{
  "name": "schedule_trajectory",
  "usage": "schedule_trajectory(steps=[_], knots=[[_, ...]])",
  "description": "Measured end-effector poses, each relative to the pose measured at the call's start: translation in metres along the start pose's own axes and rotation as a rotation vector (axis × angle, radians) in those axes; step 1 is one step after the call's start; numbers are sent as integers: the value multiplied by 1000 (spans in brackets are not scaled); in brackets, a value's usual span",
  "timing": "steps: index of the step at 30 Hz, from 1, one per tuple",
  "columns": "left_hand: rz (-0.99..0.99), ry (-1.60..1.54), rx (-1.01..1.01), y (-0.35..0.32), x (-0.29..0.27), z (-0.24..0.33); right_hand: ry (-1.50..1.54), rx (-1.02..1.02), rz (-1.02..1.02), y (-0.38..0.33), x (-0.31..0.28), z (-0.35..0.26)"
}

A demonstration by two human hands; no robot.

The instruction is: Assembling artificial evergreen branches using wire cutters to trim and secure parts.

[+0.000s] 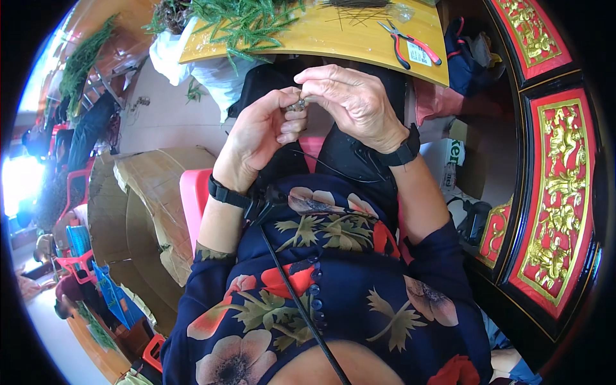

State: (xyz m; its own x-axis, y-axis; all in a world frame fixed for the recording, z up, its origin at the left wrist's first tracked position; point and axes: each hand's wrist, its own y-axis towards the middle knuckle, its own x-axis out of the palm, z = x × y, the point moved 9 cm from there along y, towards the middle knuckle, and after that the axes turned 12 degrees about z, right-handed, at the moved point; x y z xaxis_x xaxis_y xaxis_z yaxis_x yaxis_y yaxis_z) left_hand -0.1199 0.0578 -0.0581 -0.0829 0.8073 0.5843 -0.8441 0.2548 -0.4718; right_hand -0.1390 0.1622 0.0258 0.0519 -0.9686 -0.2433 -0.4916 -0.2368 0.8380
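**Above the lap, two hands meet on one small piece**

Just beyond a floral blouse (pixel 359 292) crossed by a dark cable (pixel 287 279), a seated person works bare-handed. The left hand (pixel 262 125) has its thumb and forefinger pinched on a small brownish piece (pixel 299 105), the other fingers curled inward beneath. The right hand (pixel 359 106) arches over from the other side, its thumb and forefinger pinching at the upper end. Fingertips hide most of the piece, so its exact kind cannot be told.

Work this fine seems best served by a firm left pinch and small, light turns from the right. Holding both wrists steady should help, as should fingertips set far enough apart to leave the join in sight. Too hard a squeeze could crush or slip something so slight.

Around the person shows a pink seat (pixel 193 196); to the left gapes a cardboard box (pixel 138 218). Ahead, on a yellow table (pixel 321 43), lie green sprigs (pixel 247 24), thin dark strands (pixel 358 6) and, toward the right, red-handled pliers (pixel 399 51) with their handles spread, out of either hand's grasp.
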Motion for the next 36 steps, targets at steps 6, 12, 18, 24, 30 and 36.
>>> schedule_trajectory(steps=[6, 12, 18, 24, 30, 36], knots=[[13, 72, 39, 3, -7, 1, -81, 8, -68, -4, 4, 0], [39, 71, 26, 2, -10, 1, -72, -3, -55, -5, 3, 4], [27, 118, 104, 2, -4, 7, -63, -24, -16, -6, 1, 3], [132, 313, 374, 11, 3, 24, -91, 118, 117, -3, -8, 13], [408, 1275, 1306, -11, 38, 47, -62, 594, 105, -23, -7, 54], [286, 707, 688, 19, -3, 32, 111, 726, 16, -24, -9, 69]])
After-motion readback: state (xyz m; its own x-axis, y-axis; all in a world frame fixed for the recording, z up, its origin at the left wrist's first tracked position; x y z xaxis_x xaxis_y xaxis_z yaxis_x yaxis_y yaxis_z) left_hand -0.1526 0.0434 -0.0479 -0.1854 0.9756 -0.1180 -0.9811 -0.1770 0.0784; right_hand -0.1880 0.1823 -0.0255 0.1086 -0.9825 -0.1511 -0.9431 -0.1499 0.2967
